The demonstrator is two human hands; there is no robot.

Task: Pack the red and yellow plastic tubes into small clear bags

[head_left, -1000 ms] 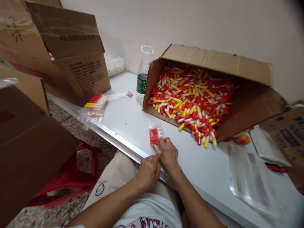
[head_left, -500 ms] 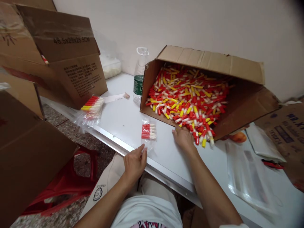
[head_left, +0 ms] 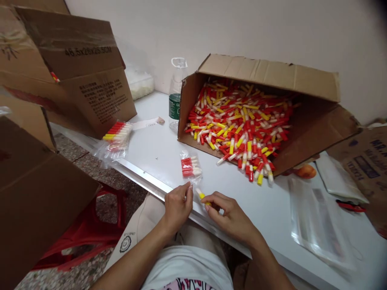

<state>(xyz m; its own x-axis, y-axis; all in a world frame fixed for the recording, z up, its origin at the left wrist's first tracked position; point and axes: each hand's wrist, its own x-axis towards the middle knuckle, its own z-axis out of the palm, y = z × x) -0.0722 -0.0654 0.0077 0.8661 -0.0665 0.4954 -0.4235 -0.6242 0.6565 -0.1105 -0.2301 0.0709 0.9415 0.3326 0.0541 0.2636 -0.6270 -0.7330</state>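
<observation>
My left hand (head_left: pixel 178 205) is closed at the table's front edge, its thumb and forefinger pinching the near end of a clear plastic bag (head_left: pixel 191 154). Inside that bag lie several red-and-white tubes (head_left: pixel 188 166) side by side. Just to the right, my right hand (head_left: pixel 228 213) grips a small yellow-and-white tube (head_left: pixel 201 195) between fingertips and thumb, its white end pointing toward the bag. Beyond both hands, a cardboard box (head_left: pixel 269 78) rests on its side, with a heap of red, yellow and white tubes (head_left: pixel 242 121) spilling from its opening.
At the left of the table lies a filled bag (head_left: pixel 116 139) of tubes. A clear bottle (head_left: pixel 174 105) stands beside the box. Flat plastic bags (head_left: pixel 317 225) and a red-handled tool (head_left: pixel 350 206) lie at right. Large cartons (head_left: pixel 99 96) and a red stool (head_left: pixel 87 237) are on the left.
My right hand has come from the heap back toward my left hand, bringing a yellow-and-white tube. My left fingers have closed on the bag's end; a few tubes at the heap's front have shifted.
</observation>
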